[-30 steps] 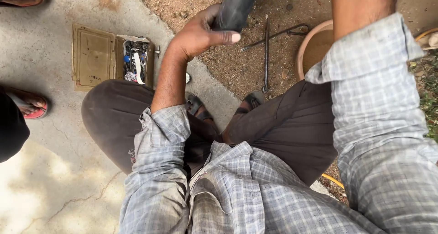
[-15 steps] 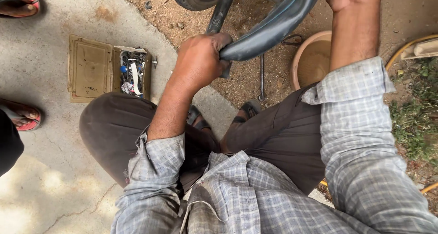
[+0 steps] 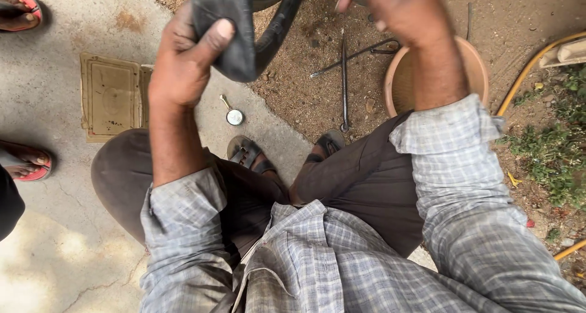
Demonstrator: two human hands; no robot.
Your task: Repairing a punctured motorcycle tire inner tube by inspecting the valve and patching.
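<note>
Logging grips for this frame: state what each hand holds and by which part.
Left hand grips the black rubber inner tube at its lower bend, thumb pressed across the front. Right hand is blurred; whether it holds anything cannot be told.

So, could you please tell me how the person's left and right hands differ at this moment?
The left hand is sharp and closed around the black rubber tube, thumb pressed on top; the right hand is motion-blurred, and what it grips cannot be told. The left is over concrete, the right above the round basin. Both are raised, sleeves rolled.
</note>
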